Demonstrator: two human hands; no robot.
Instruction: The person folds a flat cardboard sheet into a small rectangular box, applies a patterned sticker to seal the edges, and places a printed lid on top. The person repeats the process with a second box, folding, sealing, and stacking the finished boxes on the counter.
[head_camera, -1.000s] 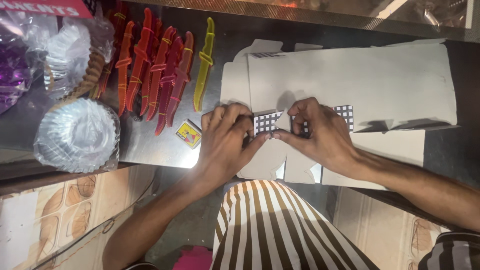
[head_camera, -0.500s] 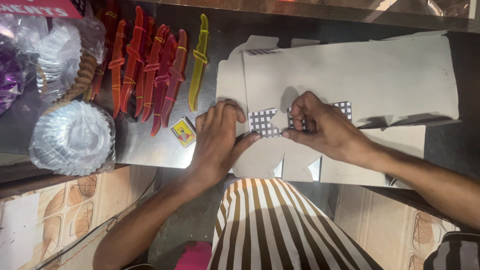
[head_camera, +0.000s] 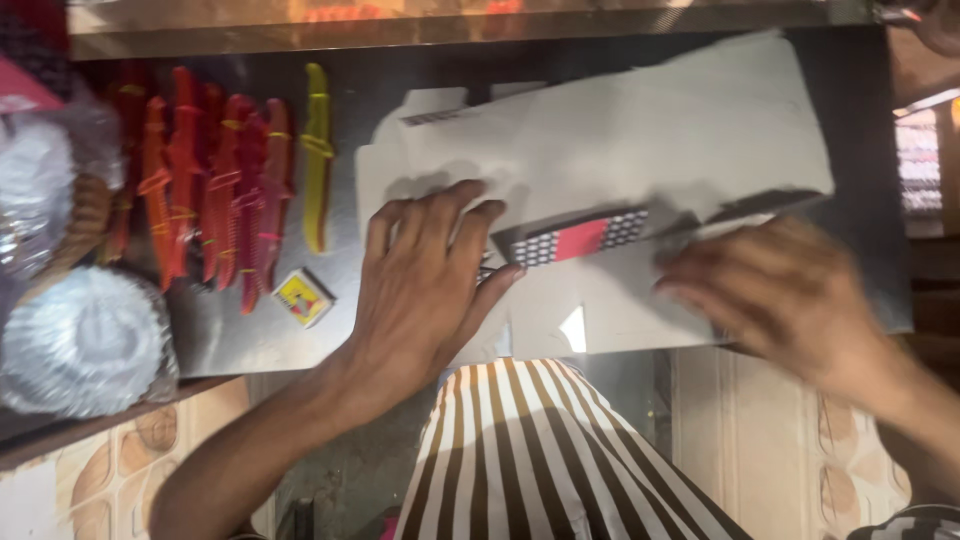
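Pressing my left hand (head_camera: 425, 285) flat on the card (head_camera: 620, 160), I keep the fingers (head_camera: 470, 235) spread and released, not gripping anything; they only hold the sheet down on the surface (head_camera: 250, 330). The card is white, unfolded, and lies across the middle of the surface, with a checked strip (head_camera: 580, 240) with a red patch between my two hands. To do this fold well, I think the left palm must stay heavy near the crease while the right hand (head_camera: 790, 300) runs along the edge, slowly, so the flap bends straight. The right hand is blurred, so I cannot tell if its fingers pinch the card or only rest on it. At far left the foil cups (head_camera: 85, 340) and the red combs (head_camera: 215, 190) are partly cut off or soft.
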